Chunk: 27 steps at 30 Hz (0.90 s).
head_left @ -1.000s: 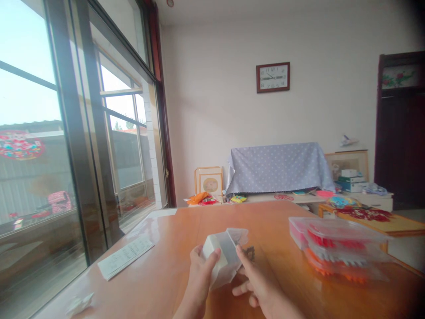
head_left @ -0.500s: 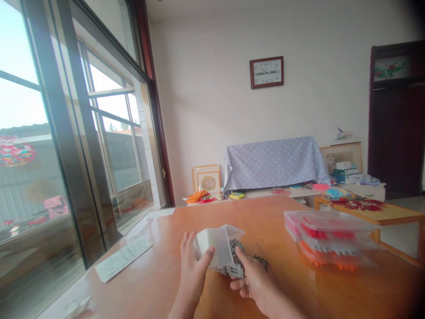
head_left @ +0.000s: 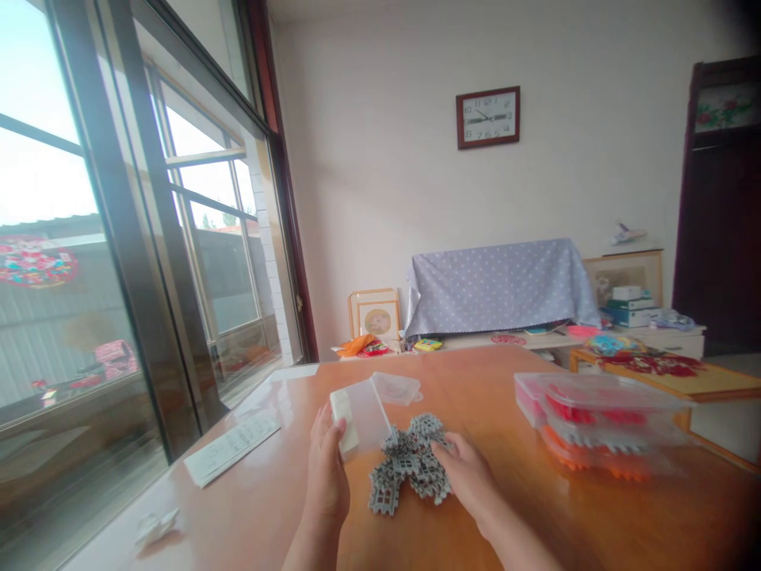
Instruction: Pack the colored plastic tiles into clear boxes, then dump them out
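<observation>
My left hand [head_left: 326,468] is closed around a translucent plastic box [head_left: 365,412], thumb in front and fingers behind. The box is tilted, its mouth toward a pile of grey toothed building pieces [head_left: 416,460] on the table. A pale cream block-like part [head_left: 345,420] shows at the held end of the box. At the right side of the pile is my right hand [head_left: 467,472], its fingers stretched out with the tips against the grey pieces; no piece shows lifted in it. A clear plastic lid [head_left: 397,388] lies just behind the box.
Stacked clear boxes [head_left: 600,420] with pink, grey and orange pieces stand on the right of the wooden table [head_left: 476,531]. At left lie a printed paper sheet [head_left: 231,452] and a crumpled white scrap [head_left: 158,527]. A window [head_left: 202,238] borders the left side.
My left hand has moved left with the box, away from the pile. More grey pieces now lie exposed on the table. My right hand has shifted slightly right. The view has turned a little.
</observation>
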### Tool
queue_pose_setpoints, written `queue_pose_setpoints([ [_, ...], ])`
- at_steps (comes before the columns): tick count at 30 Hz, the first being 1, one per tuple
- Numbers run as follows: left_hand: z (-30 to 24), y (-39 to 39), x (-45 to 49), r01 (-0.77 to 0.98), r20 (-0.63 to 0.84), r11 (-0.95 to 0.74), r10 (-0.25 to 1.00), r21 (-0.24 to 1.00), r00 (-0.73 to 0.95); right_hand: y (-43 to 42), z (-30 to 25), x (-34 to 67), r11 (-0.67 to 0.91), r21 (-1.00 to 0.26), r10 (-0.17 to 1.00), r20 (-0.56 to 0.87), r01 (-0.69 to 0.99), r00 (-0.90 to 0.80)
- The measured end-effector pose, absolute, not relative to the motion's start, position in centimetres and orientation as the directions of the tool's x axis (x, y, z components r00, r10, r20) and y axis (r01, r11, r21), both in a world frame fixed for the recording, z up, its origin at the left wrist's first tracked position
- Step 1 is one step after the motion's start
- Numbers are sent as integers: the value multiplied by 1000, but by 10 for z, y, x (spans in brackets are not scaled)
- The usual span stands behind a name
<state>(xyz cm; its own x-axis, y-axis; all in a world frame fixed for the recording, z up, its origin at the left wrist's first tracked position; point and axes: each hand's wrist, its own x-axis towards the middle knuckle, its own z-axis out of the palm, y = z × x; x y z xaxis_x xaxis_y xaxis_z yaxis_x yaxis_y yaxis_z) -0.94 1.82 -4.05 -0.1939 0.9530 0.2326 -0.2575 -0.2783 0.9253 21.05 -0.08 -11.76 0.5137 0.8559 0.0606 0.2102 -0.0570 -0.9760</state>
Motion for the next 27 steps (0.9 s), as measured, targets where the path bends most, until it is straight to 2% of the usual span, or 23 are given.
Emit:
queue_pose_setpoints([
  [3,-38,16,-6,-413,234,-260,965,873,-114,2,-126,218,38,-950,844,196,310,498],
  [8,-40,16,-6,-635,126,-109,992,765,-19,3,-123,219,93,-923,805,290,373,518],
  [10,-42,16,-6,-669,96,-54,995,741,25,-2,-114,213,149,-923,819,317,356,479],
  [15,-49,15,2,-763,66,99,981,638,183,-28,-85,189,225,-967,917,252,121,308],
  [18,-52,13,7,-795,54,173,967,582,250,-39,-77,180,264,-963,937,270,57,223],
  [22,-54,12,8,-796,86,181,956,578,280,-32,-88,181,312,-946,938,321,84,133],
  [27,-58,16,6,-775,94,193,947,601,308,-15,-111,185,359,-912,910,389,196,141],
])
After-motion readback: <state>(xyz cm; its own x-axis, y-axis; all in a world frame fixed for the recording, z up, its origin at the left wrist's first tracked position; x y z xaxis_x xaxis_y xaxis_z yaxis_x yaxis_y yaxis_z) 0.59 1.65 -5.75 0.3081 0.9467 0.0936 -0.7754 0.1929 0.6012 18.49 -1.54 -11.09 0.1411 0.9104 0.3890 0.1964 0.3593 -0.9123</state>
